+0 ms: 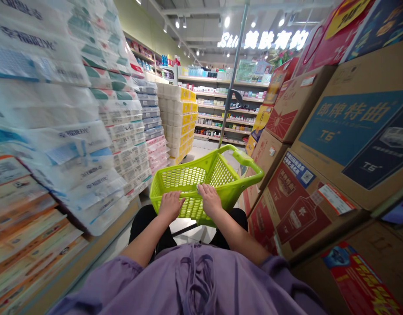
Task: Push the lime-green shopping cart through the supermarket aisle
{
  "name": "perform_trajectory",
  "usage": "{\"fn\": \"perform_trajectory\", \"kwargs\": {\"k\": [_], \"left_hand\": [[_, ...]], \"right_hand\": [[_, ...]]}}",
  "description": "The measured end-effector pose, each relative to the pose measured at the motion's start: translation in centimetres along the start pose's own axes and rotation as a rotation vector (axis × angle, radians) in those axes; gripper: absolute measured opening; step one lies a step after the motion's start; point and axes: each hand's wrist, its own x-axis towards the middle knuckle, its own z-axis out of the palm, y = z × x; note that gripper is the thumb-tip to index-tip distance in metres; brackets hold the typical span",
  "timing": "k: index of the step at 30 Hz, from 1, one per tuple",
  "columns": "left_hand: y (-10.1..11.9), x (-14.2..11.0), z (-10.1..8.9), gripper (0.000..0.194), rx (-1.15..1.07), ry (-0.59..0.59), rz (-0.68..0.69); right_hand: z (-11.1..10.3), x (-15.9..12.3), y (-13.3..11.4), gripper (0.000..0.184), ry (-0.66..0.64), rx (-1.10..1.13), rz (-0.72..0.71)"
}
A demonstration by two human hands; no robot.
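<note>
A lime-green plastic shopping basket (221, 173) stands in front of me in a shop aisle, tilted, with its handle at the far right end. Both my hands rest on its near rim. My left hand (170, 205) lies over the rim with its fingers curled down on the mesh wall. My right hand (209, 199) grips the rim just to the right, fingers bent over the edge. Nothing shows inside the basket. My purple top fills the bottom of the view.
Stacked packs of tissue and toilet paper (73, 131) line the left side. Large cardboard cartons (352, 144) are piled on the right, close to the basket. A metal pole (232, 78) rises behind the basket. Shelves of goods (221, 109) stand at the aisle's far end.
</note>
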Motion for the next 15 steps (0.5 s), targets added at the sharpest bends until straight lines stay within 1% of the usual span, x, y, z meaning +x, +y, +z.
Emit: {"fn": "perform_trajectory", "kwargs": {"k": [2, 4, 6, 8, 9, 11, 13, 15], "left_hand": [[0.1, 0.2, -0.3, 0.048, 0.011, -0.022, -0.015], [0.3, 0.4, -0.6, 0.051, 0.023, -0.044, -0.033], [0.6, 0.6, -0.9, 0.052, 0.025, -0.048, -0.042], [1.2, 0.9, -1.1, 0.053, 0.010, -0.031, -0.034], [1.7, 1.1, -1.2, 0.054, -0.005, -0.020, -0.015], [2.8, 1.5, -1.5, 0.053, -0.047, -0.014, 0.057], [4.1, 2.0, -1.6, 0.052, -0.098, -0.035, 0.166], [4.9, 2.5, -1.8, 0.051, -0.140, -0.067, 0.247]], "right_hand": [[-0.3, 0.8, -0.6, 0.055, -0.051, 0.077, 0.014], [-0.8, 1.7, -0.8, 0.050, -0.063, 0.174, 0.071], [-1.1, 2.4, -0.7, 0.043, -0.016, 0.244, 0.153], [-1.0, 2.8, -0.6, 0.041, 0.033, 0.242, 0.215], [-0.8, 2.9, -0.7, 0.041, 0.036, 0.212, 0.219], [-0.2, 2.5, -1.0, 0.044, 0.000, 0.123, 0.182], [0.4, 1.8, -1.5, 0.050, -0.051, 0.047, 0.116], [0.5, 1.1, -1.7, 0.059, -0.089, 0.027, 0.063]]}}
